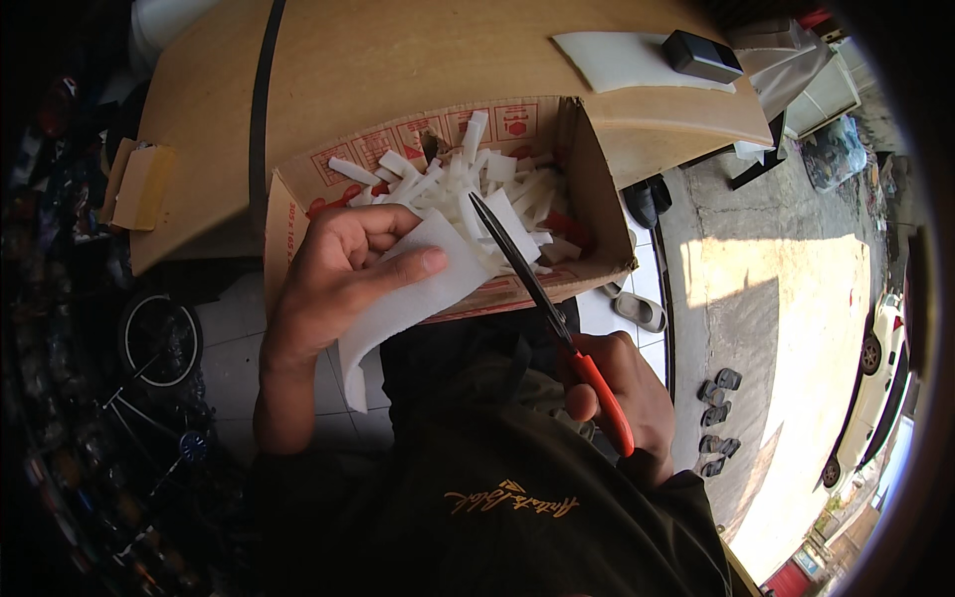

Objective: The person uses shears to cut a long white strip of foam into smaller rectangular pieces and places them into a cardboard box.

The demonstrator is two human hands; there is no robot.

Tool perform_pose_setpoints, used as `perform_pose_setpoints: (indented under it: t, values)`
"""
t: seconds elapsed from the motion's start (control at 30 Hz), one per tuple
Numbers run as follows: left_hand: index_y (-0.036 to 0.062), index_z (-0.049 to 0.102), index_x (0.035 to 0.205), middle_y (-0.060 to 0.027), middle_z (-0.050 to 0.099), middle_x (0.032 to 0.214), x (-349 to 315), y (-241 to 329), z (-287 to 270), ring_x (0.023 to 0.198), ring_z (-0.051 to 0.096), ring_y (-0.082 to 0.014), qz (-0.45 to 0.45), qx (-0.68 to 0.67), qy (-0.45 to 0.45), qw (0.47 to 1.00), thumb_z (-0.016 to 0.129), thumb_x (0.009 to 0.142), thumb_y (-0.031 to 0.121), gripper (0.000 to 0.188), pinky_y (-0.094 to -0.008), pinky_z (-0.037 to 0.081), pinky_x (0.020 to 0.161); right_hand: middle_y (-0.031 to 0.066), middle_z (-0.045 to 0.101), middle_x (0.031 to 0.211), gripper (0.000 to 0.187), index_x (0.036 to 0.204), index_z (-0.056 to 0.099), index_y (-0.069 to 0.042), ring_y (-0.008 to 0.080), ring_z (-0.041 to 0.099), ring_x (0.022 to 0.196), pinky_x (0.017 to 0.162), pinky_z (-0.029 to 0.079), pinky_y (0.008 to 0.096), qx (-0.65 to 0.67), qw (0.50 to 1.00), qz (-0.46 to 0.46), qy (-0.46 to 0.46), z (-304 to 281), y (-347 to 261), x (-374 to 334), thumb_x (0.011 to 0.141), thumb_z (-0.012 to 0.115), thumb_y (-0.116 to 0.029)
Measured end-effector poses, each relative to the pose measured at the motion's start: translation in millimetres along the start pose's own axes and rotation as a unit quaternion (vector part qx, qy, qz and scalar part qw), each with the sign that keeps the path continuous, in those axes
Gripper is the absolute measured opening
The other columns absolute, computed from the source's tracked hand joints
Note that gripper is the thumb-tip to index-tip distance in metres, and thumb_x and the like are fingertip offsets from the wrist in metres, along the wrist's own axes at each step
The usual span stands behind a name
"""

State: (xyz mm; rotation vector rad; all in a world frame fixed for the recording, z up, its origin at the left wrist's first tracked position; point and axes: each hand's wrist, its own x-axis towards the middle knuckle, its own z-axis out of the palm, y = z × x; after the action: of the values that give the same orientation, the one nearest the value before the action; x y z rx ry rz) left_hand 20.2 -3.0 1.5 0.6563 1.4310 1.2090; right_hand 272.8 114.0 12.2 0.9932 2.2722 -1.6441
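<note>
My left hand (343, 264) pinches a strip of white foam sheet (438, 269) between thumb and fingers; its tail curls down below the wrist. In my right hand (627, 383) is a pair of scissors (522, 264) with dark blades and orange-red handles. The blades point up and left, close to the sheet's right end, and look nearly closed. Just under the blade tips lies a cut piece of white foam (505, 221). Behind both hands stands an open cardboard box (602, 189), heaped with several cut white foam strips (418, 179).
A wooden table (398, 50) extends behind the box. On its far right a white foam sheet (607, 62) lies under a dark box-shaped object (702, 57). A small yellow-brown carton (142, 189) sits at the left edge. Shoes (639, 310) rest on the floor; a bicycle wheel (159, 338) shows at left.
</note>
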Motion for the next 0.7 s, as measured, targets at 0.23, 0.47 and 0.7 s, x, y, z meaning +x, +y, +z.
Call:
perform_pose_setpoints:
  t: [0.23,0.47,0.7]
  values:
    - [-0.0066,0.064,0.101,-0.0111,0.070,0.088,1.4,-0.6,4.2,0.072,0.065,-0.0075,0.032,-0.037,0.042,0.998,0.070,0.088,0.012,0.023,-0.0192,0.051,0.063,0.0183,0.052,0.058,0.081,0.083,0.062,0.001,0.0416,0.056,0.063,0.059,0.041,0.0455,0.004,0.998,-0.023,-0.058,-1.4,5.6,3.1,0.061,0.070,-0.076]
    - [-0.0077,0.064,0.101,-0.0132,0.071,0.087,1.1,0.1,7.5,0.073,0.066,-0.0100,0.027,-0.013,0.041,0.999,0.070,0.086,0.008,0.023,-0.0204,0.051,0.066,0.0182,0.051,0.057,0.077,0.079,0.060,0.002,0.0428,0.055,0.063,0.058,0.041,0.0451,-0.027,0.998,-0.030,-0.056,-1.8,4.7,8.0,0.061,0.073,-0.072]
    - [-0.0077,0.064,0.098,-0.0139,0.071,0.085,1.3,2.3,7.8,0.070,0.066,-0.0098,0.027,0.009,0.045,0.999,0.071,0.085,0.010,0.023,-0.0201,0.051,0.063,0.0167,0.051,0.055,0.060,0.083,0.066,0.002,0.0337,0.051,0.053,0.055,0.038,0.0421,-0.082,0.996,-0.029,-0.014,-2.4,-8.2,5.1,0.066,0.082,-0.053]
